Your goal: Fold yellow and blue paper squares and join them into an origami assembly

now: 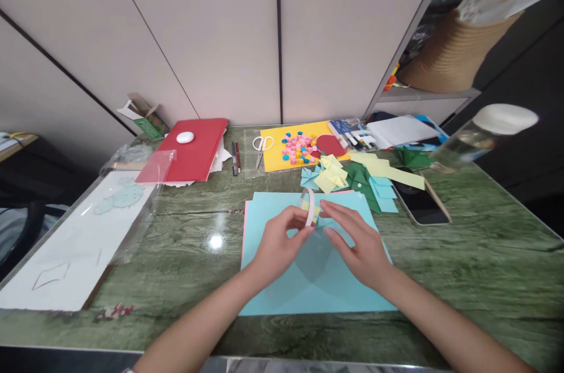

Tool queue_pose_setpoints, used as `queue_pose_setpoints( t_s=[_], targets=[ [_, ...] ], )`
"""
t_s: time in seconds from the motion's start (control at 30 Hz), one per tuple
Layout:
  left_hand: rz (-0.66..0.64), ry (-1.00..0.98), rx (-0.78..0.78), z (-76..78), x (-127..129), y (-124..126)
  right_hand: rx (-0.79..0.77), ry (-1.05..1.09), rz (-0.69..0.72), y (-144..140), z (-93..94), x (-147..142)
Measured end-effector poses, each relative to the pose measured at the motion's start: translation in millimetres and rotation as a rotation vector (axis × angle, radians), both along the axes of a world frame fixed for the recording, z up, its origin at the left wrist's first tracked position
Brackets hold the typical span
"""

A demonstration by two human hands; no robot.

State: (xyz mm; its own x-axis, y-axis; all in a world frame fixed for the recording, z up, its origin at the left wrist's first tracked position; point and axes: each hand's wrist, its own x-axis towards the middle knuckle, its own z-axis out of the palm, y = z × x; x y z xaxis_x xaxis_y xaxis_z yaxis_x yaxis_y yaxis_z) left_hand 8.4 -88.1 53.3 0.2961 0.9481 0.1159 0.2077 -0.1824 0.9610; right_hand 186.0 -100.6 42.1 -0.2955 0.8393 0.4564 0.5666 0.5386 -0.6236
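Observation:
My left hand (282, 242) is closed on a roll of white tape (311, 207), held upright between thumb and fingers. A bit of pale yellow shows through the ring. To its right, my right hand (359, 244) has its fingers stretched out and the thumb apart, close to the tape. A small folded light-blue paper (325, 222) lies between the hands; whether the right fingertips touch it I cannot tell. Under both hands is a stack of light-blue paper sheets (282, 296), a pink edge showing at its left.
Behind the stack are folded yellow papers (330, 173), dark green folded paper (359, 179), a phone (423, 205), colourful small pieces (299, 147) on a yellow sheet (275, 158), and scissors (261, 150). Left are a red folder (194, 155) and a drawing sheet (66, 244). A lidded clear bottle (471, 138) stands right.

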Motion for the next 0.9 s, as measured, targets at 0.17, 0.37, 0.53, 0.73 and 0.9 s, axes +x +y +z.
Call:
queue_pose_setpoints(
  t_s=[0.17,0.37,0.53,0.73,0.9],
  targets=[
    [0.018,0.058,0.129,-1.2,1.1,-4.5,0.008,0.028,0.028,-1.9,1.5,-0.3],
    [0.060,0.236,0.254,-4.8,0.4,-6.7,-0.186,0.293,0.066,-0.6,5.9,-0.7],
    [0.077,0.265,0.235,-7.6,0.7,-7.4,-0.217,0.435,-0.018,4.0,4.2,1.7],
    [0.035,0.300,0.255,-13.0,0.7,-8.7,0.092,0.117,-0.124,7.0,-0.2,5.3],
    [0.015,0.354,0.289,-16.6,-0.2,-8.4,0.274,-0.102,-0.134,8.2,-0.8,4.9]
  ],
)
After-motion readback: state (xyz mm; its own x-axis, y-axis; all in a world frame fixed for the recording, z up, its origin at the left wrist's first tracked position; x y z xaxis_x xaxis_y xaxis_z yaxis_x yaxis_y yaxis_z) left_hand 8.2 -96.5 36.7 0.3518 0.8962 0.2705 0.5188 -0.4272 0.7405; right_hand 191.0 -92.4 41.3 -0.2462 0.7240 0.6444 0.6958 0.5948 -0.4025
